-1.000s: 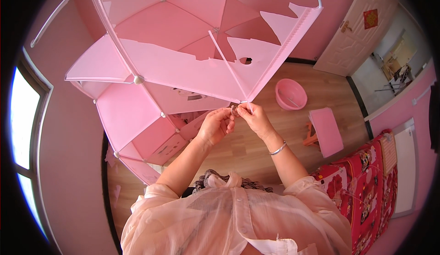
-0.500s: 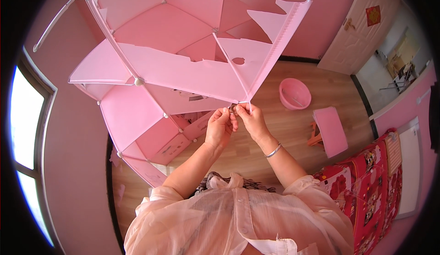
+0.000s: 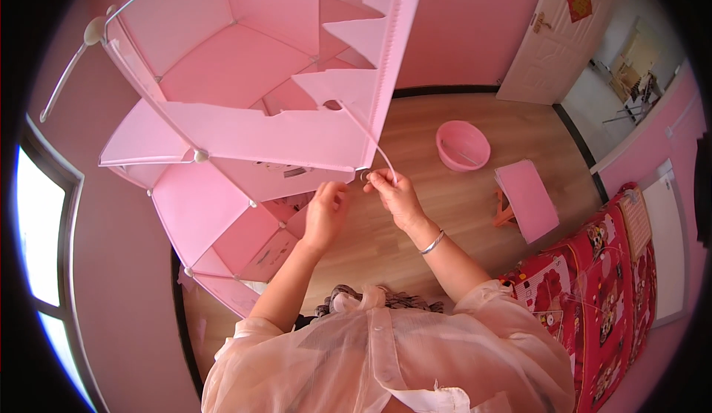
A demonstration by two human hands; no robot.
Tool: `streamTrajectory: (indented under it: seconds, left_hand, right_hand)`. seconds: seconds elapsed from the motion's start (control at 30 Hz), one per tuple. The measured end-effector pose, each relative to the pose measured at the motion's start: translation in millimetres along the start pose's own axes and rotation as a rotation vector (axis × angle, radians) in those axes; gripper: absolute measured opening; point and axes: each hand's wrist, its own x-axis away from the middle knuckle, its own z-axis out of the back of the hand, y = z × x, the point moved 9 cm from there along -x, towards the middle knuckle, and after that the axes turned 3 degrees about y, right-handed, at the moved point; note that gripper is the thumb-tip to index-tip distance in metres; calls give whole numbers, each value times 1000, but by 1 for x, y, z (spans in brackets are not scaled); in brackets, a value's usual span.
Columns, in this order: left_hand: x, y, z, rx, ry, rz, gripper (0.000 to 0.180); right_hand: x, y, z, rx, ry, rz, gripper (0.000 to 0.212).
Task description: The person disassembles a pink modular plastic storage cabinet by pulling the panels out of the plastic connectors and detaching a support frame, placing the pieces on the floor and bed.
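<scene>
A pink panelled structure [image 3: 222, 131] with white rods and round joint pieces [image 3: 200, 156] rises in front of me. Its upper panels have jagged, torn edges. Just past the panels' lower corner [image 3: 360, 169], my right hand [image 3: 399, 199] pinches a small ring-shaped piece [image 3: 365, 176]. A narrow pale pink strip [image 3: 378, 144] bends down from the torn panel to the same fingers. Whether they also grip the strip is hard to see. My left hand [image 3: 325, 211] is left of it, below the panel's edge, its fingers loosely bent and apart with nothing visible in them.
A pink basin [image 3: 463, 146] stands on the wood floor to the right. Closer in is a small stool with a pink top [image 3: 528, 199]. A bed with a red patterned cover [image 3: 586, 287] lies at the lower right. The white door [image 3: 550, 42] stands open; a window [image 3: 41, 220] is at left.
My left hand has let go of the small piece and drawn back left. The strip, straight before, now bows. The structure has shifted left and down in view.
</scene>
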Motion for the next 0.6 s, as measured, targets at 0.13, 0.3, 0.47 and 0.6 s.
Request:
streamTrajectory:
  seconds: [0.13,0.3,0.47,0.6]
  left_hand:
    - [-22,77,54,-307,405,-438,30]
    - [-44,107,94,-542,551,-525,47]
    - [-72,119,92,-577,424,-556,44]
    - [-83,123,92,-527,343,-586,22]
  right_hand:
    - [4,36,50,110,-31,-16,15]
    - [34,116,153,407,115,-419,16]
    - [-37,10,309,983,623,219,27]
    - [-69,-91,328,635,669,302,29]
